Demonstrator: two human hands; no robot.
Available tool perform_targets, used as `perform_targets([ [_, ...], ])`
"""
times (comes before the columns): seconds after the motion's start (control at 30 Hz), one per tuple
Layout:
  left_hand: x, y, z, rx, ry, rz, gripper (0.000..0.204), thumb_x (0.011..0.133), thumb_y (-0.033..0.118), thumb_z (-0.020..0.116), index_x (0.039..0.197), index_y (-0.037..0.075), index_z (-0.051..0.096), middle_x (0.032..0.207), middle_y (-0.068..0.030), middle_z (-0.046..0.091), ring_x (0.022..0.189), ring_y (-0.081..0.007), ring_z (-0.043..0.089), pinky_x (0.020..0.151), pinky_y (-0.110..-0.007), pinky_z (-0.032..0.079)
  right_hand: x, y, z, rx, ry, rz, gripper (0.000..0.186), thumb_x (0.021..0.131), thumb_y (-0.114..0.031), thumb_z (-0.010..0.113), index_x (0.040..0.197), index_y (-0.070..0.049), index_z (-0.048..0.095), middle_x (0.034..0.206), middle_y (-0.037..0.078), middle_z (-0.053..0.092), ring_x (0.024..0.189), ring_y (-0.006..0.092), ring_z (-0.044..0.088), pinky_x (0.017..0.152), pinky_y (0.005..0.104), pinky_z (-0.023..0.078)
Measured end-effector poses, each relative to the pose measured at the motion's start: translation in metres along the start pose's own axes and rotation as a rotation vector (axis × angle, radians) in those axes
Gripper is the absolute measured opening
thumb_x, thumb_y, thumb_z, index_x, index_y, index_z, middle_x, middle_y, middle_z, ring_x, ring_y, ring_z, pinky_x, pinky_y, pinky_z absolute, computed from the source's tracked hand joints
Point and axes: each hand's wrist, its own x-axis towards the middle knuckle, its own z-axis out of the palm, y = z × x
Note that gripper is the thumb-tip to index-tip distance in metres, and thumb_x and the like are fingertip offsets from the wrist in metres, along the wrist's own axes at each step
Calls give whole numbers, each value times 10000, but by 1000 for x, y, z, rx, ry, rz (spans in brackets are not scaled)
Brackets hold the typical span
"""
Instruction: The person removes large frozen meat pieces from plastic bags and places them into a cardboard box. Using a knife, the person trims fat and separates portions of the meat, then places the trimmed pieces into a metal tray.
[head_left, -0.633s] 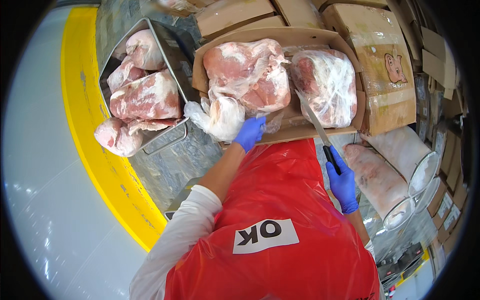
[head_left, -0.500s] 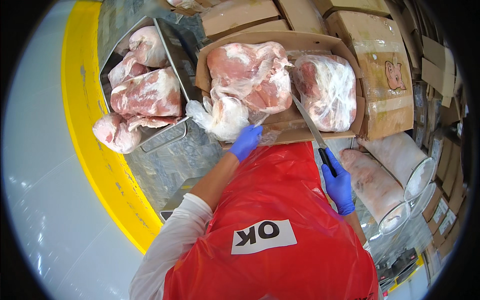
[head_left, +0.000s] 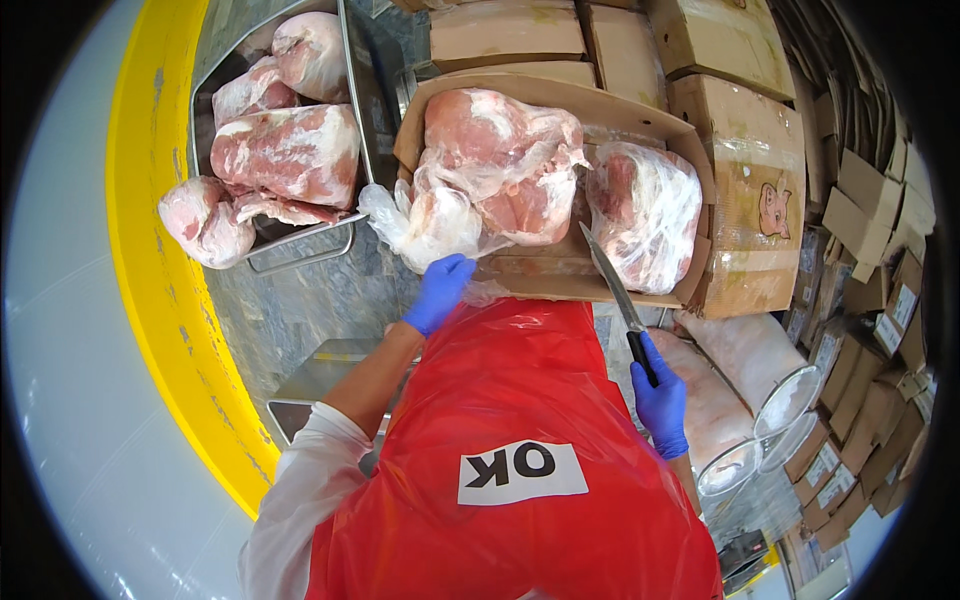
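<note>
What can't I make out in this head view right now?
- Left hand fingertips: buried in the plastic wrap, so the grip cannot be judged.
- Knife handle: covered by the right hand.
- Box floor and the meat's underside: hidden by the meat itself.
- Metal bin interior: filled with meat cuts; top cut off by the rim.
- Person's lower body: behind the red apron.

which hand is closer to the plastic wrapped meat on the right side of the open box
Right. The right hand, gripping a knife, sits just below the wrapped meat, blade tip at its edge. The left hand is farther off, pulling plastic on the bigger cut.
</note>
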Motion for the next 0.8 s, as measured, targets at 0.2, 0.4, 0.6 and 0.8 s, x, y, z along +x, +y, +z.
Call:
perform_targets([
  [0.2, 12, -7, -24, 384, 286, 128, 303, 1004, 279, 643, 827, 33, 633, 690, -85, 562, 650, -192, 546, 635, -377, 463, 13, -12, -8, -49, -79, -61, 482, 981, -17, 644, 1459, -14, 579, 1332, 142, 708, 1176, 131, 653, 979, 267, 509],
  [0.4, 61, 7, 24, 422, 672, 265, 436, 947, 433, 713, 1058, 23, 612, 938, -229, 672, 850, -433, 659, 801, -515, 523, 66, -47, 14, -497, -165, -318, 511, 935, -176, 708, 1437, -226, 625, 894, 183, 726, 829, 373, 723, 708, 431, 579],
  [0.6, 56, 33, 36, 784, 758, 303, 647, 842, 535, 772, 1202, 30, 586, 1210, -226, 578, 1136, -422, 558, 951, -533, 447, 154, -132, 47, -711, -38, -531, 452, 984, -297, 644, 1434, -311, 617, 817, 178, 682, 722, 383, 695, 643, 497, 562],
  [0.8, 81, 21, -5, 1020, 858, 357, 705, 773, 482, 780, 1289, 51, 568, 1222, -198, 564, 1200, -381, 521, 994, -546, 401, 146, -201, 29, -850, -74, -516, 430, 977, -296, 659, 1407, -272, 649, 808, 197, 683, 753, 387, 701, 683, 496, 552],
])
